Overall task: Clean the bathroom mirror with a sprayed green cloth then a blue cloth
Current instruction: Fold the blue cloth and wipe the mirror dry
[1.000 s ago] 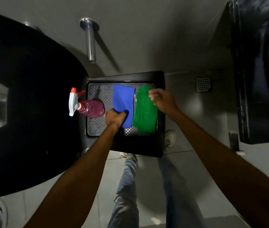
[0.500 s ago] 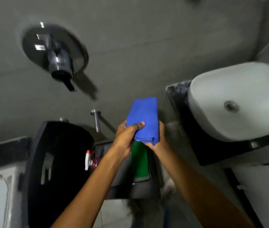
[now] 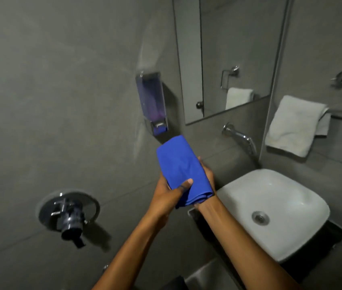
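Observation:
A folded blue cloth (image 3: 181,168) stands upright between both hands in front of the grey wall. My left hand (image 3: 165,193) grips its lower left side, thumb across the front. My right hand (image 3: 206,178) cups it from behind and the right, mostly hidden by the fabric. The mirror (image 3: 232,55) hangs on the wall above and to the right of the cloth. The green cloth and the spray bottle are out of view.
A soap dispenser (image 3: 152,101) is fixed to the wall just above the cloth. A white basin (image 3: 287,206) sits at the lower right under a chrome spout (image 3: 241,137). A white towel (image 3: 295,124) hangs at right. A chrome valve (image 3: 69,216) juts out at lower left.
The blue cloth was lifted off the black tray, where the green cloth stayed, and raised in both hands. The view swung up from the tray to the wall, mirror and basin.

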